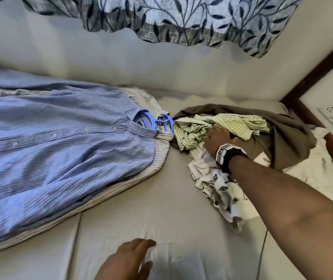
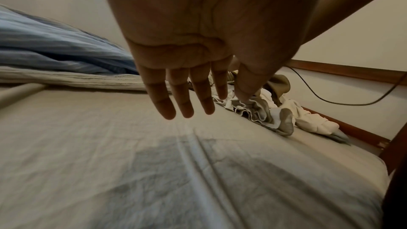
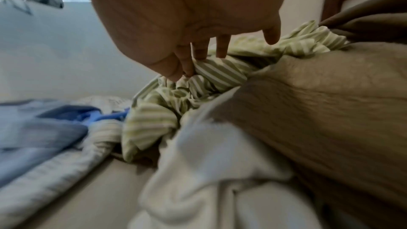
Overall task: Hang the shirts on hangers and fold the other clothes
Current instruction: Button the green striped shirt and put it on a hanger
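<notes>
Right hand (image 1: 217, 139) sits mid-right of the head view, on the laundry heap. Thumb and forefinger pinch a fold of the green-striped shirt (image 1: 222, 126); the right wrist view shows the pinch clearly, other fingers (image 3: 222, 46) loose above the cloth. My read: a pinch, not a full grab, so only this garment lifts and the rest stays down.

Left hand (image 1: 127, 259) is at bottom centre, palm down, fingers straight and slightly spread, holding nothing. The left wrist view shows it just above the grey bedsheet (image 2: 110, 163), casting a shadow, so probably hovering; contact can't be confirmed. Likely parked over the bare area where the next garment gets laid out.

Blue striped shirt (image 1: 60, 142) lies flat across the left half of the frame, buttoned, with a blue hanger (image 1: 157, 122) in its collar. It's stacked on a pale striped shirt (image 1: 151, 166), edges showing beneath. Judgement: hung shirts are stacked left, away from the unsorted heap.

Heap, centre-right: the green shirt lies on a brown garment (image 1: 282, 138), with white clothes (image 1: 212, 178) below it towards the lower right. All crumpled, none folded yet.

No spare hanger visible in any view. Next step looks like lifting the green shirt clear; it's tangled, so the white pieces may drag along.
</notes>
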Action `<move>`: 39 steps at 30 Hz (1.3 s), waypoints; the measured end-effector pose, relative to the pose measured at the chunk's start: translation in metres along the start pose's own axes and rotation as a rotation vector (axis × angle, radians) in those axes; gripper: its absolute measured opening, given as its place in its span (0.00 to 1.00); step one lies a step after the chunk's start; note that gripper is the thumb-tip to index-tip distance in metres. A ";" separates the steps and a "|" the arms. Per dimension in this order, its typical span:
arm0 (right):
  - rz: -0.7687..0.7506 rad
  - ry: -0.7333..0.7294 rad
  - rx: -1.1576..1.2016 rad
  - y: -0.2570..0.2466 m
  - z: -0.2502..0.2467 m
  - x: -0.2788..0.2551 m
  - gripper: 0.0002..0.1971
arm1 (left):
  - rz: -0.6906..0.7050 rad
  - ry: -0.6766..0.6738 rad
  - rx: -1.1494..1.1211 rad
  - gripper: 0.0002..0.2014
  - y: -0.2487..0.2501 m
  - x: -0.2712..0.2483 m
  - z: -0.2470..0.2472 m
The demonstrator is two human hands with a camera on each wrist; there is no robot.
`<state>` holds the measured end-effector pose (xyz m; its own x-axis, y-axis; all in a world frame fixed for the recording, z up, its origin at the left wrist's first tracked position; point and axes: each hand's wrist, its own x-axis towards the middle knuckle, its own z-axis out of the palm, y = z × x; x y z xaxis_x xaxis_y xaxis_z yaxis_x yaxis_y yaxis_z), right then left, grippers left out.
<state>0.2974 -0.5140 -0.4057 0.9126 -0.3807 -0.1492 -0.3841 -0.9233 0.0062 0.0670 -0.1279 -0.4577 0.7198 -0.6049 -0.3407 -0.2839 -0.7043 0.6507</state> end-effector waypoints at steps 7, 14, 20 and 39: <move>-0.087 0.376 0.451 0.025 -0.176 -0.067 0.19 | 0.105 0.257 0.034 0.13 0.024 -0.031 -0.020; -0.327 0.777 0.729 0.032 -0.402 -0.233 0.09 | 0.383 0.828 -0.162 0.16 0.147 -0.089 -0.139; -0.656 0.866 0.847 -0.004 -0.503 -0.384 0.09 | 0.488 0.847 -0.206 0.39 0.286 -0.144 -0.249; -0.685 0.463 0.231 0.023 -0.473 -0.463 0.13 | 0.019 0.912 0.990 0.19 0.371 -0.357 -0.445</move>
<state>-0.0677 -0.3833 0.1312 0.8996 0.2277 0.3726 0.2993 -0.9428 -0.1466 -0.0135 -0.0082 0.2075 0.7625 -0.4291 0.4842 -0.3547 -0.9032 -0.2419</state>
